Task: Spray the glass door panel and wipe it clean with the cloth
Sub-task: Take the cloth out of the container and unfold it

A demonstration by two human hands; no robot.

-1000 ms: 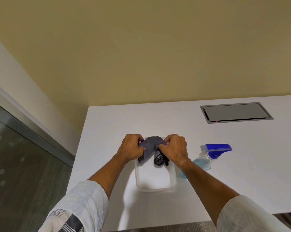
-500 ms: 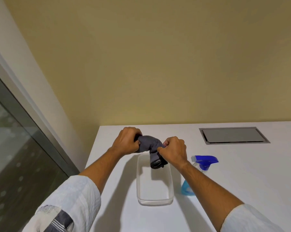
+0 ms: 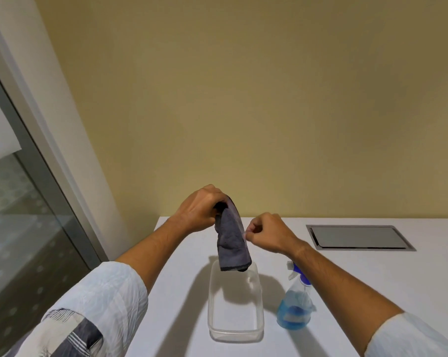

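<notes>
A dark grey cloth point(image 3: 231, 243) hangs unfolded above a clear plastic tub point(image 3: 235, 334) on the white table. My left hand point(image 3: 201, 210) grips the cloth's top end and holds it up. At the cloth's right edge, my right hand point(image 3: 266, 234) pinches the fabric with fingers curled. A spray bottle point(image 3: 295, 306) with blue liquid and a blue-white trigger stands right of the tub, partly behind my right forearm. The glass door panel point(image 3: 16, 228) with its grey frame is at the far left.
The white table point(image 3: 387, 284) runs to the right and meets a yellow wall at the back. A grey recessed hatch point(image 3: 359, 237) is set in the tabletop at the back right. A white door jamb point(image 3: 70, 155) stands between glass and table.
The bunched cloth has been lifted out of the tub and let hang down. My left hand rose with its top end. The view tilted up.
</notes>
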